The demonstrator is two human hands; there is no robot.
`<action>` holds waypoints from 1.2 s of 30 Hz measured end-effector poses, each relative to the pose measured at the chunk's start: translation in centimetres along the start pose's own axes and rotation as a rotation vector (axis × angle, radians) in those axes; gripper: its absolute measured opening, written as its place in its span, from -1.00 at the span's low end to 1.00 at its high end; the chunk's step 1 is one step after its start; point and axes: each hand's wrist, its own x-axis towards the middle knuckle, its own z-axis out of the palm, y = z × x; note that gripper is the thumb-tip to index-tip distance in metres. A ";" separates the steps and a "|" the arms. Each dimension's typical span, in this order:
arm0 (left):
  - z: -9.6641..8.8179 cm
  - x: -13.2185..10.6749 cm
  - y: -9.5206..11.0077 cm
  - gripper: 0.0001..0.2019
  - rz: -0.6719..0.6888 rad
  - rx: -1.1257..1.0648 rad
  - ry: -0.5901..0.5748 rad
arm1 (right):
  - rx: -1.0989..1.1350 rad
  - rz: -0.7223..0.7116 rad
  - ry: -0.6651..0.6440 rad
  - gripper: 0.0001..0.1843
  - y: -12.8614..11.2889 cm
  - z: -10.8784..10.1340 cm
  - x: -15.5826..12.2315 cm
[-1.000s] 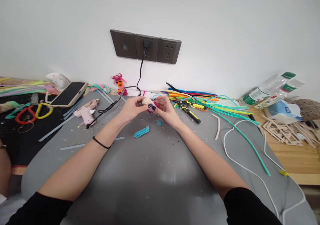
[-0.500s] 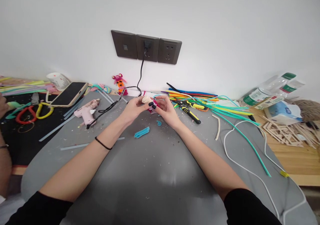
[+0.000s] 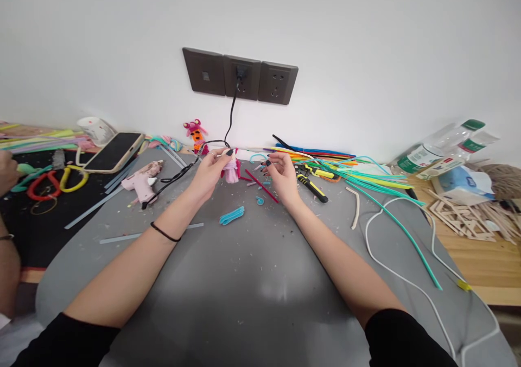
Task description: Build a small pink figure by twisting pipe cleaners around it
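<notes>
My left hand (image 3: 211, 172) pinches a small pink pipe-cleaner figure (image 3: 232, 170) and holds it above the grey mat (image 3: 252, 280). About a hand's width to its right, my right hand (image 3: 281, 176) hovers with its fingers curled; whether it holds anything I cannot make out. A dark red pipe cleaner (image 3: 262, 187) lies on the mat between the hands. A folded blue pipe cleaner (image 3: 231, 215) and a small blue curl (image 3: 259, 200) lie just in front of them.
A pink glue gun (image 3: 140, 182) with a black cord lies left, a phone (image 3: 112, 152) behind it. Coloured pipe cleaners (image 3: 325, 163) and yellow-black pliers (image 3: 311, 185) lie right. Bottles (image 3: 439, 144) and wooden sticks (image 3: 468, 215) sit far right. Another person's hand (image 3: 6, 169) shows at the left edge.
My hands have drawn apart. The left one kept the pink figure and lifted it slightly; the right one let go and moved right. A dark red pipe cleaner now lies between them.
</notes>
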 end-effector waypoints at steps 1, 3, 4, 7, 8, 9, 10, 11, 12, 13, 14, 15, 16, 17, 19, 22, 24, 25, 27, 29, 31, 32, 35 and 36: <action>0.0 0.0 -0.1 -0.52 0.003 0.008 0.008 | -0.090 -0.033 -0.011 -0.79 -0.1 -0.1 0.0; 0.1 -0.1 -0.2 -0.53 0.032 0.017 0.022 | -0.332 -0.132 -0.080 -0.83 -0.2 -0.3 -0.2; 0.2 -0.1 -0.2 -0.53 0.056 0.023 0.023 | -0.460 -0.182 -0.133 -0.86 -0.2 -0.4 -0.3; 0.2 0.0 -0.4 -0.48 0.116 0.039 0.000 | -0.747 -0.249 -0.267 -0.96 -0.2 -0.4 -0.8; 0.2 0.0 -0.4 -0.46 0.121 0.038 -0.014 | -0.805 -0.248 -0.289 -0.95 -0.1 -0.3 -0.9; 0.2 0.0 -0.4 -0.44 0.119 0.034 -0.028 | -0.850 -0.243 -0.304 -0.93 -0.1 -0.3 -0.9; 0.2 0.0 -0.4 -0.43 0.113 0.026 -0.042 | -0.882 -0.239 -0.312 -0.91 0.0 -0.3 -0.9; 0.2 0.0 -0.3 -0.42 0.104 0.017 -0.054 | -0.903 -0.236 -0.313 -0.88 0.0 -0.3 -0.9; 0.2 0.0 -0.3 -0.43 0.095 0.008 -0.065 | -0.914 -0.232 -0.311 -0.87 0.1 -0.3 -0.9; 0.2 0.0 -0.3 -0.44 0.085 -0.001 -0.071 | -0.917 -0.230 -0.306 -0.88 0.1 -0.3 -0.8; 0.1 0.0 -0.3 -0.45 0.076 -0.009 -0.074 | -0.913 -0.231 -0.297 -0.88 0.2 -0.4 -0.8; 0.1 0.0 -0.4 -0.46 0.066 -0.017 -0.073 | -0.903 -0.234 -0.288 -0.89 0.2 -0.4 -0.7; 0.0 0.1 -0.4 -0.48 0.055 -0.026 -0.069 | -0.889 -0.236 -0.278 -0.89 0.2 -0.4 -0.7; 0.0 0.2 -0.4 -0.49 0.043 -0.037 -0.063 | -0.872 -0.236 -0.270 -0.89 0.2 -0.4 -0.6; -0.1 0.3 -0.5 -0.50 0.019 -0.058 -0.055 | -0.834 -0.221 -0.251 -0.87 0.1 -0.3 -0.6; -0.2 0.3 -0.5 -0.49 0.013 -0.056 -0.084 | -0.786 -0.185 -0.215 -0.84 0.1 -0.3 -0.6; -0.2 0.2 -0.4 -0.46 0.026 -0.035 -0.120 | -0.740 -0.173 -0.191 -0.84 0.2 -0.3 -0.6; -0.2 0.2 -0.4 -0.43 0.031 -0.028 -0.136 | -0.698 -0.172 -0.178 -0.84 0.2 -0.3 -0.5; -0.1 0.1 -0.3 -0.38 0.032 -0.024 -0.157 | -0.585 -0.185 -0.146 -0.80 0.3 -0.4 -0.4; 0.0 0.0 -0.4 -0.34 0.034 -0.013 -0.176 | -0.486 -0.229 -0.112 -0.75 0.4 -0.4 -0.2; 0.0 0.0 -0.4 -0.32 0.045 0.015 -0.194 | -0.430 -0.286 -0.091 -0.76 0.3 -0.4 -0.1; 0.1 0.0 -0.4 -0.31 0.049 0.031 -0.205 | -0.412 -0.308 -0.088 -0.78 0.2 -0.4 -0.1; 0.1 0.0 -0.5 -0.29 0.056 0.071 -0.235 | -0.365 -0.335 -0.118 -0.82 -0.3 -0.1 -0.2; 0.2 -0.1 -0.5 -0.29 0.056 0.078 -0.241 | -0.358 -0.336 -0.139 -0.82 -0.4 0.0 -0.3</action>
